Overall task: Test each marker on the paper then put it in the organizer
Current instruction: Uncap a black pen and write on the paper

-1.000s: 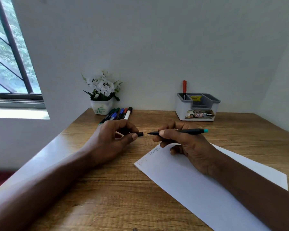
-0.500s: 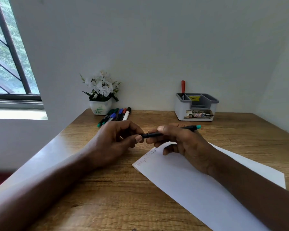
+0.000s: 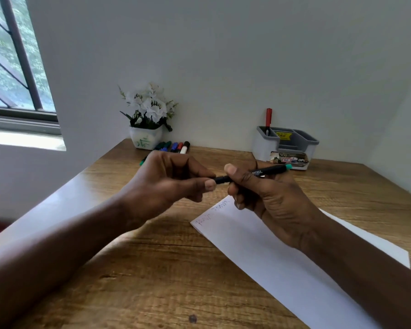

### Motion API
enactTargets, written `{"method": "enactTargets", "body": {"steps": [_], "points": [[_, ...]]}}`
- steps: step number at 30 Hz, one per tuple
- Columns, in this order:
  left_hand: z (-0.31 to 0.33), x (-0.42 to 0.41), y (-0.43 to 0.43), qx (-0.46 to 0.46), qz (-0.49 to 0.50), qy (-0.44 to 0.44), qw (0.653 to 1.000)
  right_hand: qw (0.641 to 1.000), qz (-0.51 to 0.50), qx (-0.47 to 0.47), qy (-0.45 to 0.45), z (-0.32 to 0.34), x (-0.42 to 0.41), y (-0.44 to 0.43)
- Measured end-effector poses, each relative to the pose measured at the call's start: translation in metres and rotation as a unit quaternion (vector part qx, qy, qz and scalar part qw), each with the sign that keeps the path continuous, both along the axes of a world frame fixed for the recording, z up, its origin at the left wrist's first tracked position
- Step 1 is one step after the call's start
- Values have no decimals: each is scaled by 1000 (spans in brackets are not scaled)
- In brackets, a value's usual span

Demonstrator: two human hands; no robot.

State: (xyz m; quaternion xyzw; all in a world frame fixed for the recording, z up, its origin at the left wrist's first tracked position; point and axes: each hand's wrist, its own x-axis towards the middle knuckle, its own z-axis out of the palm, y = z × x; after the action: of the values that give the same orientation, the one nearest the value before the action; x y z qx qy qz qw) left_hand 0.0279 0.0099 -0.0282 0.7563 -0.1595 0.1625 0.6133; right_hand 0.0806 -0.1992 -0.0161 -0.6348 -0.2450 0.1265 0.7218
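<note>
My right hand [image 3: 268,200] grips a thin black marker with a teal end [image 3: 268,171], held level above the top corner of the white paper [image 3: 278,255]. My left hand [image 3: 166,184] pinches the marker's black cap [image 3: 220,180], which sits pushed onto the tip. Faint scribbles [image 3: 214,211] mark the paper's near-left corner. The grey organizer [image 3: 285,146] stands at the back right against the wall, with a red marker [image 3: 268,118] upright in its left compartment. Several more markers [image 3: 176,147] lie at the back, partly hidden behind my left hand.
A white pot of white flowers [image 3: 147,124] stands at the back left beside the loose markers. The wooden desk [image 3: 166,276] meets walls at the back and right. A window [image 3: 12,67] is at the far left.
My two hands came together. The cap in my left hand, held apart from the marker tip a second ago, is now pushed onto it.
</note>
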Motion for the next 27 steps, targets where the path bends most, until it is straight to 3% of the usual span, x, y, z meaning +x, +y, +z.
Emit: {"method": "enactTargets", "body": {"steps": [8, 10, 12, 14, 16, 23, 27], "points": [[-5, 2, -7, -29, -4, 36, 999, 999, -16, -18, -29, -1, 4, 4], [-6, 4, -8, 36, 11, 13, 999, 998, -19, -29, -56, 4, 5, 1], [-8, 7, -6, 173, 62, -23, 983, 995, -41, -23, -91, 8, 9, -4], [-8, 8, 1, 321, 134, -45, 936, 990, -86, -15, -112, 9, 16, -9], [-5, 10, 9, 412, 140, -35, 900, 987, -113, 10, -115, 8, 24, -14], [-1, 11, 9, 514, 57, 63, 853, 987, -126, 78, -61, 11, 37, -24], [-3, 17, 12, 526, 38, 91, 845, 970, -228, 27, -82, 17, 40, -25]]}}
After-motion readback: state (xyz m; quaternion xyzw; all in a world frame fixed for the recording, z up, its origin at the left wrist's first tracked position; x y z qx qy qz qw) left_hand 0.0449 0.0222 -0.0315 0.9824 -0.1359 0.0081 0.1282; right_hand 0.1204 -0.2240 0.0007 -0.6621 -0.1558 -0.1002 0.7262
